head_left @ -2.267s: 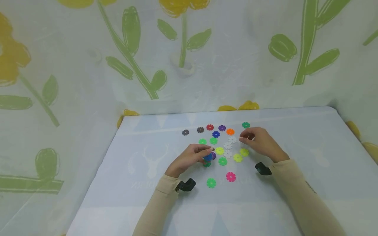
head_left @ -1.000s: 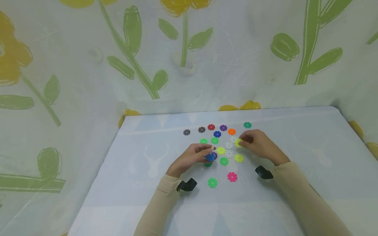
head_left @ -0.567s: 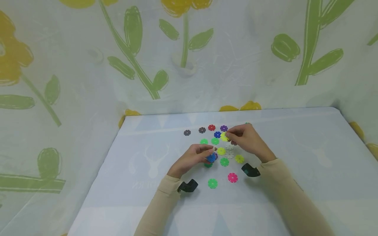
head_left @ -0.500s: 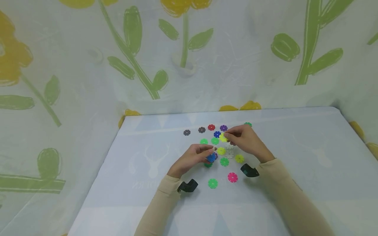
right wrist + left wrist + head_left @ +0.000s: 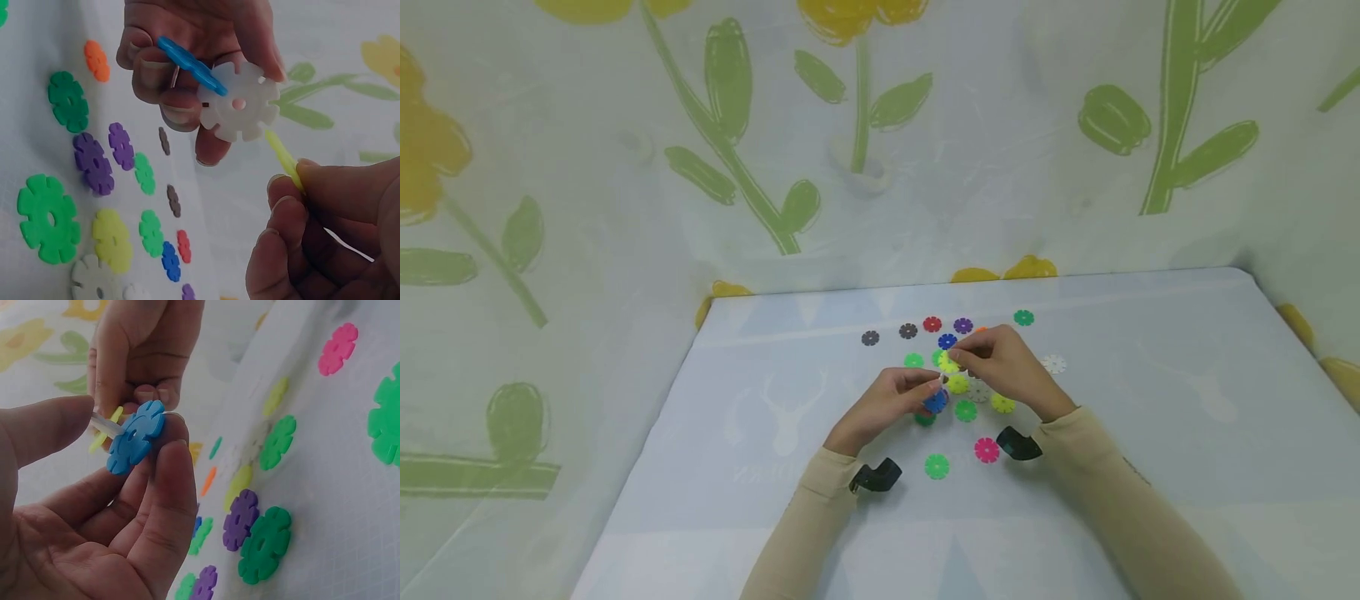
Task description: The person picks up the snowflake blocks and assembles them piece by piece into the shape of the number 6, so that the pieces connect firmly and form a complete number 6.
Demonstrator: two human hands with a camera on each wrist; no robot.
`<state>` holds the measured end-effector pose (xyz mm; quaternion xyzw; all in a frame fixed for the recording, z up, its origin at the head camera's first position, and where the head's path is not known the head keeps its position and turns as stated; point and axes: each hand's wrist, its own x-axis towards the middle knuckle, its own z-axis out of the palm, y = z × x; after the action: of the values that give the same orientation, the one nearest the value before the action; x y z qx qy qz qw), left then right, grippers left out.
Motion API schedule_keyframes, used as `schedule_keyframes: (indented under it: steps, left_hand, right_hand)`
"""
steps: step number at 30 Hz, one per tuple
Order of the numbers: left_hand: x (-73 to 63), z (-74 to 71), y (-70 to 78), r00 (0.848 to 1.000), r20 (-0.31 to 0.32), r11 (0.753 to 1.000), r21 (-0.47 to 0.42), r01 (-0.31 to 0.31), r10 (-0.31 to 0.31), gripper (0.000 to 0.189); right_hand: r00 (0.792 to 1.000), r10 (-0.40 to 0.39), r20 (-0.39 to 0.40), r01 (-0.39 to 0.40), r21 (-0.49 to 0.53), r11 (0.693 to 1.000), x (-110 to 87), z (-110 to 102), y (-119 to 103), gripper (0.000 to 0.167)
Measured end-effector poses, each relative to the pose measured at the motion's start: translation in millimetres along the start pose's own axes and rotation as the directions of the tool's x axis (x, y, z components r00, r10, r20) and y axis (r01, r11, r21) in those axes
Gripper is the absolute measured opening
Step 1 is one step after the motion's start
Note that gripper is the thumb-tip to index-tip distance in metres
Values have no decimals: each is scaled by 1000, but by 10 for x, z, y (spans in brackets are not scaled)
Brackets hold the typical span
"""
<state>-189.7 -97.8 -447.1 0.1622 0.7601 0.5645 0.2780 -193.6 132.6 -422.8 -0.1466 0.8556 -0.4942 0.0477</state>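
My left hand (image 5: 883, 404) pinches a white notched disc (image 5: 222, 119), a snowflake-style building disc, between thumb and fingers. A blue disc (image 5: 189, 64) is slotted into the white one at an angle, as the left wrist view also shows. My right hand (image 5: 1013, 373) pinches a yellow disc (image 5: 285, 161) between thumb and index finger. In the right wrist view the yellow disc's edge is right at the lower right rim of the white disc, close to one of its notches. Both hands are raised over the table, near each other.
Loose discs of several colours lie on the white table (image 5: 715, 467): a pink disc (image 5: 987, 450) and a green disc (image 5: 936, 467) nearest me, a red disc (image 5: 932, 324) towards the back. A white disc (image 5: 1055, 364) lies right of my right hand. Flower-patterned cloth surrounds the table.
My right hand has picked up the yellow disc and carried it left and towards me, up to the left hand's pieces. The left hand has held its discs nearly still.
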Motion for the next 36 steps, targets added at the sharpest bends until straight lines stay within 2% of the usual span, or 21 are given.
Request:
schedule_keyframes:
  steps: [12, 24, 27, 31, 36]
  left_hand:
    - [13, 18, -36, 999, -18, 999, 12, -41, 41, 39]
    - [3, 85, -33, 993, -82, 997, 0, -80, 80, 33]
    - [-1, 81, -33, 993, -77, 996, 1, -86, 86, 33]
    - [4, 49, -37, 995, -40, 996, 26, -87, 88, 35]
    - [9, -1, -32, 998, -21, 995, 75, -58, 60, 36]
  right_hand:
    - [1000, -15, 23, 16, -35, 999, 0, 59, 4, 20]
    - [999, -46, 13, 46, -10, 999, -16, 101, -25, 19]
    - [998, -54, 21, 54, -19, 998, -13, 115, -40, 19]
    - [997, -71, 37, 71, -9, 997, -7, 112, -27, 18]
    - [996, -40, 85, 38, 15, 999, 8, 101, 11, 17]
